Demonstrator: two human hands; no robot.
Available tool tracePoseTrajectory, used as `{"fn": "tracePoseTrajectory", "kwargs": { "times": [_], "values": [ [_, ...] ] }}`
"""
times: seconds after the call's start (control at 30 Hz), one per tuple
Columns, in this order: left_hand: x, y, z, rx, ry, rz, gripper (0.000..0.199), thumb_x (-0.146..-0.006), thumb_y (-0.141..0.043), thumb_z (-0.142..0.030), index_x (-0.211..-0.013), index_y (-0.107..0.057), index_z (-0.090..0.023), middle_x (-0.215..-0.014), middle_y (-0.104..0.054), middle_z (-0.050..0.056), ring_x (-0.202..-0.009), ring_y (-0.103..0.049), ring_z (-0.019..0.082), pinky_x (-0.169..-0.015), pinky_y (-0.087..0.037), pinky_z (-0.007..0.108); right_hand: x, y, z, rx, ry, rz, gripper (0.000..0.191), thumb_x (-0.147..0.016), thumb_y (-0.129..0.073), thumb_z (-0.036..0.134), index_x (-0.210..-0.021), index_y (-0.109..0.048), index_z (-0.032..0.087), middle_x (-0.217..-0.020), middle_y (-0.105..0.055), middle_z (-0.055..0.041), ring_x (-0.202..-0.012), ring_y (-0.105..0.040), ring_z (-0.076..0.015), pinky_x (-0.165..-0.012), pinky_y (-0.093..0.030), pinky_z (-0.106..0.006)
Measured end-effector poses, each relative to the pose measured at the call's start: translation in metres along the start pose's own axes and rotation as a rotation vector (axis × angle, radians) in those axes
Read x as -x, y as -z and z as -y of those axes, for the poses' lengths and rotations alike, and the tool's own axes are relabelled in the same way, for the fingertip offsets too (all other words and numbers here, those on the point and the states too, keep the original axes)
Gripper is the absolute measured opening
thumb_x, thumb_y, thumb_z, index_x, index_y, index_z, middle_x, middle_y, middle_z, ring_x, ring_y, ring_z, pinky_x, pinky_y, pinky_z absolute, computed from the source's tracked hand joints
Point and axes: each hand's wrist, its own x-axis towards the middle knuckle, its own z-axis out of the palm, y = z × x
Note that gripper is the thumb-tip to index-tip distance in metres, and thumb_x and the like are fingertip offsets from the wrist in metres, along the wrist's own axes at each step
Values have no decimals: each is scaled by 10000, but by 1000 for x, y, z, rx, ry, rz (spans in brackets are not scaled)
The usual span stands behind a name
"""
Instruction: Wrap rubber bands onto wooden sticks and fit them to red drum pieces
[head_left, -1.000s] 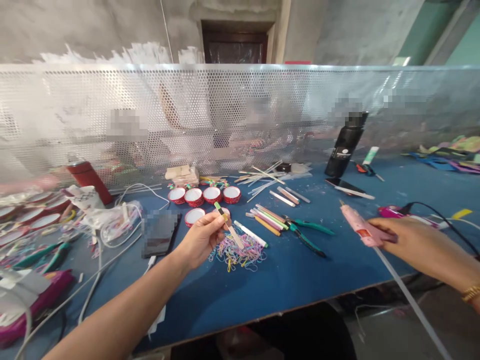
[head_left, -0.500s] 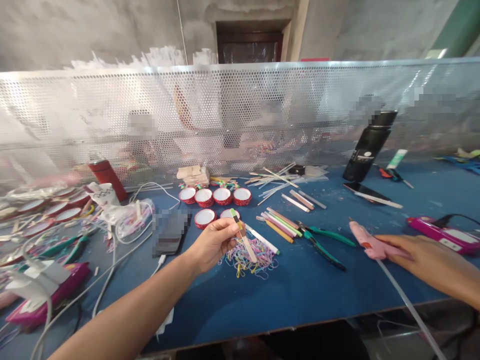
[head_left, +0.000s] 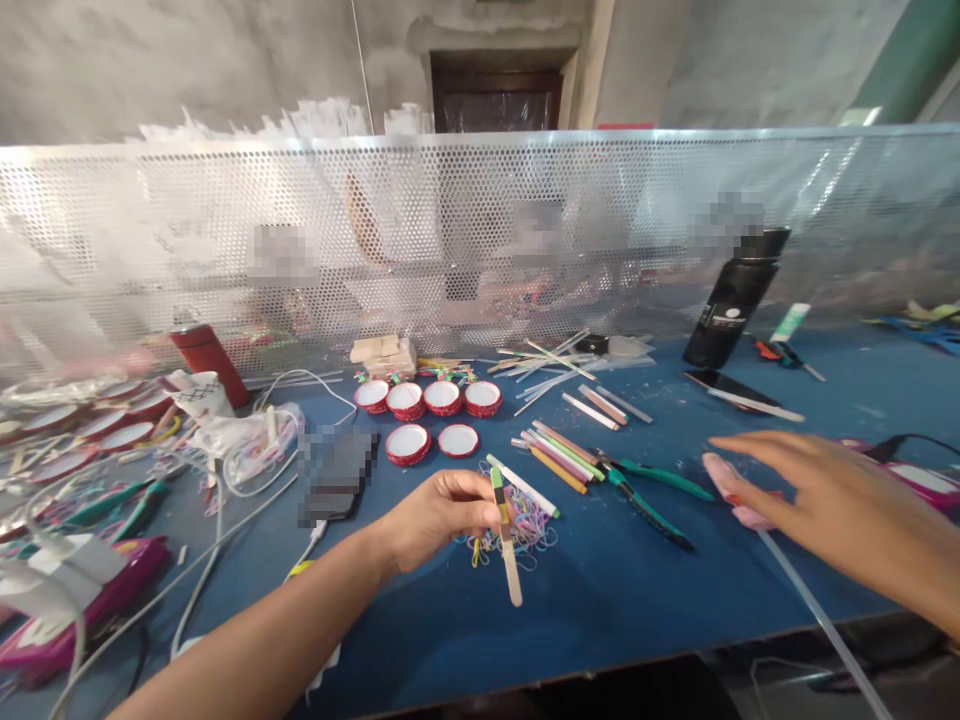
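Note:
Between its thumb and fingers my left hand [head_left: 450, 515] pinches a wooden stick [head_left: 512, 572] with a green and black upper end. Under and behind the stick lies a tangle of pastel elastic bands [head_left: 531, 530] on the blue table [head_left: 585, 620]. My right hand [head_left: 832, 495] hovers with fingers apart over a pink glue gun [head_left: 724, 480], which lies on the table and is partly covered by the hand. A long clear glue stick [head_left: 817, 615] runs from the gun past the table edge.
Green-handled pliers [head_left: 652, 500] lie beside coloured sticks [head_left: 559, 455]. Red-rimmed round pieces [head_left: 407, 442] stand in two rows behind. A phone [head_left: 341, 475] and white cables are at left, a black bottle [head_left: 731, 310] at back right, and a perforated metal screen [head_left: 465, 230] behind.
My left hand has moved down and slightly right with the stick, which is now more upright. My right hand has let go of the glue gun and its fingers have spread above it.

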Motion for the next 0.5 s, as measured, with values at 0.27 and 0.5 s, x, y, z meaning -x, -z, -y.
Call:
{"fn": "tracePoseTrajectory", "kwargs": {
  "times": [0.27,0.5],
  "values": [
    [2,0,1,-6,-17,116,341,-583,-952,-430,-704,-788,-157,-693,-700,37,-656,-593,142,-664,-439,278,-83,-34,148,-448,319,328,285,-876,-686,404,-1144,-723,314,-1147,-735,-52,-1067,-681,-276,-955,-536,-476],
    [3,0,3,10,-24,169,343,-593,-948,-431,-739,-804,-156,-722,-718,48,-677,-608,161,-715,-454,303,-137,-104,224,-349,324,546,616,-764,-812,387,-1327,-628,218,-1375,-631,-130,-1252,-608,-309,-1047,-475,-404]
  ]
}}
